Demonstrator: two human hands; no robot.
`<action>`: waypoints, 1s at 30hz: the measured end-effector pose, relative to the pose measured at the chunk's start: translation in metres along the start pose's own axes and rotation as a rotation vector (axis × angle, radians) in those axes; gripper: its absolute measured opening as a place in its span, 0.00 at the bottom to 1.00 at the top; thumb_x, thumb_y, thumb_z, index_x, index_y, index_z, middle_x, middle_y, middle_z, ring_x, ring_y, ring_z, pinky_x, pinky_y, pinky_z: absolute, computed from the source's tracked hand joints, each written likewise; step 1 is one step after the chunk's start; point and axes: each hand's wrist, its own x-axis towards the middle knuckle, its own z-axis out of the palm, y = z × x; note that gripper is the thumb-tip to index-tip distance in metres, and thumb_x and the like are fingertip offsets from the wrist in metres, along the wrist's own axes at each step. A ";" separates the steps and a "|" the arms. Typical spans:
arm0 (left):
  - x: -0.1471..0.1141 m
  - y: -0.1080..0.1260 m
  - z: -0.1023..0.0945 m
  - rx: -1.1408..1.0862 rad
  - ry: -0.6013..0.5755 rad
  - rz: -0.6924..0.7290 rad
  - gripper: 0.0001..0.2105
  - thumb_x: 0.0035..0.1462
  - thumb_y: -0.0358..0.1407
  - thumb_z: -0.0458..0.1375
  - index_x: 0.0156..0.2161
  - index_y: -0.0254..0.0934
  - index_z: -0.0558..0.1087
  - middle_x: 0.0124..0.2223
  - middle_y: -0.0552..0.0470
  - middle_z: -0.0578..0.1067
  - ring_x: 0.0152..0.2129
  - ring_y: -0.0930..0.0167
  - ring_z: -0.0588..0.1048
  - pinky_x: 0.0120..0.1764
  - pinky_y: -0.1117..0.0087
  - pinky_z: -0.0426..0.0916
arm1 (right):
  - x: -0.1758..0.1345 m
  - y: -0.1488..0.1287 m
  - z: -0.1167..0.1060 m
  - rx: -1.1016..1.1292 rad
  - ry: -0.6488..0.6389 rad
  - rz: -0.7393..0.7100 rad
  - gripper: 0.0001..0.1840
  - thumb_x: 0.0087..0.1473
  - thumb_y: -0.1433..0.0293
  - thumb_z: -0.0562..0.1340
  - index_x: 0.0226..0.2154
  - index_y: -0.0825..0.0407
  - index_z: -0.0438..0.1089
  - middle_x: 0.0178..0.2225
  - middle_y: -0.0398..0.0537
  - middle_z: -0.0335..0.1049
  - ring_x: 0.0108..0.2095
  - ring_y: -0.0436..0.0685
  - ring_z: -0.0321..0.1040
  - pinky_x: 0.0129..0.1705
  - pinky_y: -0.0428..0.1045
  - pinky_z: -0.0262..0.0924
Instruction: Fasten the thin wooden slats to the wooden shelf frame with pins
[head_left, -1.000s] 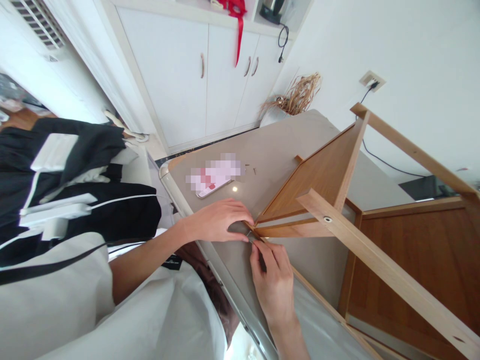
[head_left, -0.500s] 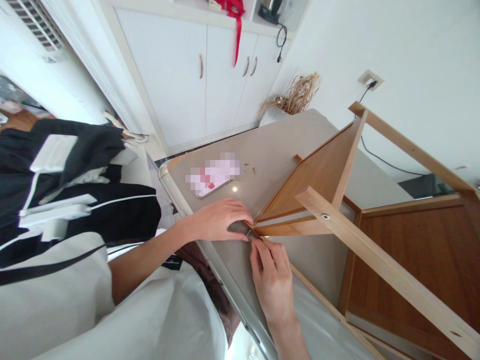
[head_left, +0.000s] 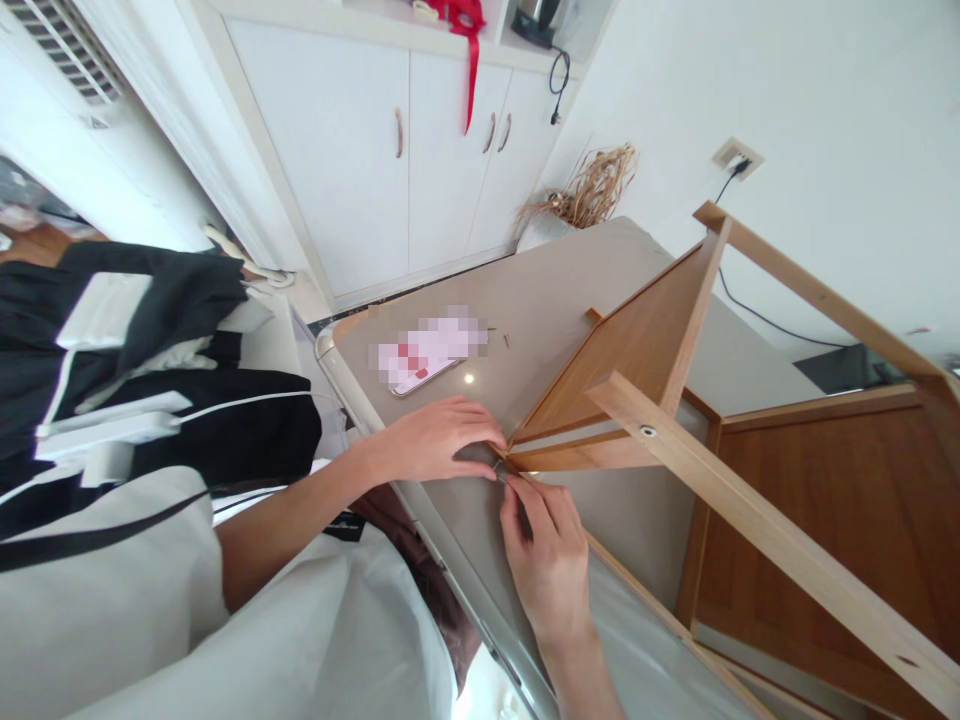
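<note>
A wooden frame with a brown panel (head_left: 630, 330) stands tilted on the table, its near lower corner between my two hands. My left hand (head_left: 435, 440) reaches in from the left, its bent fingers on that corner and its thumb just below. A thin, shiny metal rod (head_left: 497, 465) shows between the fingertips at the corner; its exact kind is too small to make out. My right hand (head_left: 551, 550) pinches the rod's near end, fingers curled. A pale wooden bar (head_left: 750, 525) with a metal-rimmed hole crosses to the right of my right hand.
On the beige table (head_left: 555, 290) lie a phone (head_left: 427, 355) with a blurred screen and small screws (head_left: 506, 341). A larger wooden panel (head_left: 817, 500) fills the right side. Dark clothes (head_left: 262, 420) with white cables are at left. White cabinets (head_left: 330, 150) stand behind.
Both hands stay at the frame's corner, with only a very slight shift of the right fingers. The view has moved a little; nothing else visibly differs.
</note>
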 end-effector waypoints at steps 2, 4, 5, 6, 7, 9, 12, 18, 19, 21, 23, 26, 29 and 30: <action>0.000 0.000 0.000 -0.002 -0.007 0.000 0.15 0.64 0.47 0.60 0.48 0.38 0.74 0.48 0.46 0.79 0.48 0.65 0.75 0.54 0.63 0.65 | 0.000 0.000 0.000 0.010 -0.002 0.007 0.10 0.62 0.77 0.62 0.46 0.53 0.70 0.37 0.50 0.73 0.37 0.55 0.69 0.42 0.52 0.68; 0.000 -0.001 0.000 -0.007 -0.007 0.001 0.15 0.65 0.46 0.60 0.49 0.39 0.74 0.49 0.46 0.79 0.48 0.65 0.75 0.54 0.63 0.65 | 0.000 0.000 0.000 0.014 -0.006 0.015 0.11 0.62 0.77 0.62 0.47 0.54 0.70 0.37 0.50 0.73 0.37 0.55 0.69 0.42 0.52 0.67; 0.000 -0.001 0.000 -0.011 -0.005 0.001 0.15 0.65 0.46 0.60 0.49 0.39 0.74 0.49 0.46 0.79 0.48 0.65 0.75 0.54 0.63 0.65 | 0.000 0.000 0.000 0.014 -0.004 0.020 0.10 0.62 0.77 0.62 0.47 0.54 0.70 0.37 0.50 0.73 0.37 0.55 0.69 0.41 0.52 0.67; 0.000 -0.001 0.000 -0.015 -0.001 0.002 0.14 0.65 0.46 0.60 0.49 0.39 0.74 0.49 0.46 0.79 0.48 0.65 0.75 0.54 0.63 0.65 | -0.001 0.000 0.000 0.012 0.003 0.026 0.10 0.62 0.77 0.62 0.46 0.54 0.70 0.37 0.49 0.73 0.36 0.55 0.69 0.41 0.52 0.67; -0.001 -0.001 0.000 -0.018 0.002 0.003 0.14 0.64 0.46 0.60 0.49 0.39 0.74 0.49 0.47 0.79 0.48 0.65 0.75 0.54 0.63 0.65 | -0.001 0.000 0.000 0.010 0.010 0.031 0.09 0.62 0.77 0.62 0.45 0.53 0.70 0.36 0.49 0.73 0.36 0.54 0.69 0.40 0.51 0.67; -0.001 -0.001 0.000 -0.017 0.000 -0.003 0.15 0.64 0.46 0.60 0.48 0.39 0.74 0.48 0.47 0.79 0.48 0.66 0.75 0.54 0.63 0.64 | -0.001 0.000 -0.001 0.003 0.011 0.035 0.07 0.62 0.76 0.62 0.44 0.53 0.70 0.35 0.49 0.72 0.35 0.54 0.68 0.40 0.51 0.66; -0.001 -0.001 0.000 -0.003 -0.014 -0.011 0.15 0.65 0.47 0.60 0.48 0.38 0.74 0.49 0.48 0.79 0.48 0.66 0.75 0.54 0.64 0.64 | -0.002 0.000 -0.001 -0.009 -0.015 0.034 0.07 0.63 0.76 0.61 0.43 0.52 0.69 0.35 0.48 0.71 0.36 0.55 0.68 0.41 0.52 0.66; 0.000 -0.002 0.002 0.022 -0.012 0.001 0.15 0.66 0.47 0.59 0.48 0.38 0.74 0.49 0.47 0.79 0.48 0.65 0.75 0.54 0.64 0.64 | -0.004 0.002 -0.001 -0.025 -0.023 0.047 0.07 0.60 0.77 0.64 0.43 0.53 0.71 0.37 0.50 0.69 0.38 0.55 0.65 0.42 0.53 0.64; 0.000 -0.002 0.002 0.025 -0.008 0.001 0.14 0.66 0.47 0.59 0.48 0.38 0.74 0.48 0.47 0.79 0.47 0.65 0.75 0.53 0.64 0.64 | -0.004 0.002 -0.001 -0.035 -0.016 0.052 0.08 0.60 0.76 0.64 0.43 0.53 0.71 0.38 0.51 0.68 0.39 0.56 0.64 0.42 0.53 0.63; -0.001 -0.001 0.002 0.030 0.001 0.002 0.14 0.66 0.47 0.59 0.48 0.38 0.74 0.48 0.47 0.79 0.47 0.65 0.76 0.53 0.64 0.65 | -0.004 0.002 -0.001 -0.064 -0.017 0.061 0.07 0.59 0.76 0.65 0.41 0.53 0.72 0.39 0.52 0.67 0.39 0.57 0.63 0.42 0.53 0.62; -0.001 -0.001 0.002 0.037 0.008 0.005 0.14 0.65 0.46 0.59 0.48 0.38 0.74 0.48 0.47 0.79 0.47 0.65 0.76 0.53 0.64 0.65 | -0.004 0.001 0.000 -0.093 -0.039 0.067 0.05 0.59 0.75 0.65 0.39 0.52 0.73 0.39 0.51 0.66 0.39 0.57 0.62 0.42 0.54 0.61; -0.001 -0.001 0.003 0.047 0.006 -0.001 0.14 0.65 0.46 0.60 0.48 0.38 0.74 0.48 0.47 0.79 0.47 0.65 0.75 0.53 0.64 0.64 | -0.005 0.002 0.001 -0.127 -0.067 0.073 0.04 0.60 0.74 0.65 0.39 0.51 0.73 0.38 0.50 0.66 0.38 0.58 0.62 0.41 0.54 0.59; 0.000 0.000 0.002 0.046 0.002 -0.010 0.14 0.64 0.46 0.60 0.47 0.38 0.74 0.48 0.48 0.79 0.47 0.65 0.75 0.53 0.64 0.64 | -0.005 0.002 0.001 -0.133 -0.075 0.075 0.04 0.60 0.74 0.64 0.39 0.51 0.73 0.38 0.50 0.66 0.38 0.57 0.61 0.41 0.54 0.59; 0.000 0.000 0.002 0.043 0.001 -0.013 0.14 0.64 0.47 0.61 0.47 0.38 0.74 0.48 0.48 0.79 0.47 0.65 0.75 0.53 0.64 0.64 | -0.005 0.002 0.001 -0.129 -0.072 0.073 0.04 0.60 0.74 0.64 0.39 0.52 0.73 0.38 0.50 0.66 0.38 0.57 0.61 0.41 0.54 0.59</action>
